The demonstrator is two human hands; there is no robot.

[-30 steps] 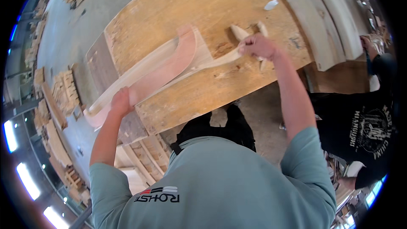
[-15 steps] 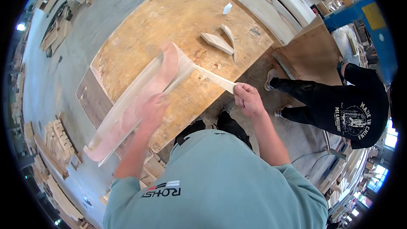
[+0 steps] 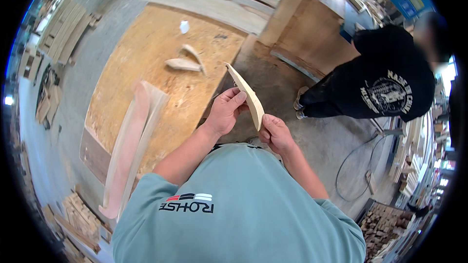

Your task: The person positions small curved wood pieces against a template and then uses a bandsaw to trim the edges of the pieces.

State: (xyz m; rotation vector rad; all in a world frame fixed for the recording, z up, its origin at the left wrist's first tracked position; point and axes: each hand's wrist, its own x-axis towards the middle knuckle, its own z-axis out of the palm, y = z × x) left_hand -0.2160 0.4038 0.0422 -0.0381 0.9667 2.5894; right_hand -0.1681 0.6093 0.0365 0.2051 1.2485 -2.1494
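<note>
Between both hands I hold a thin, curved wooden piece (image 3: 248,92), pale and tapering to a point at its far end, in front of my chest past the table's right edge. My left hand (image 3: 225,112) pinches it near the middle, thumb on top. At its near end, my right hand (image 3: 276,132) has its fingers closed on it. The long, pale wooden part with a curved pinkish strip (image 3: 129,141) rests on the left side of the worktable (image 3: 161,34), touched by neither hand. Two small curved wood offcuts (image 3: 184,64) lie farther back on the tabletop.
A small white bottle (image 3: 184,27) stands near the table's far edge. Long planks (image 3: 214,0) lie beyond it. To the right a person in black (image 3: 385,78) stands beside a large wooden panel (image 3: 307,29). A looped hose (image 3: 341,185) lies on the floor at right.
My left hand has left the long wooden part and now grips the curved piece. That piece has come away from the long part, off the table edge. My view has turned to the right.
</note>
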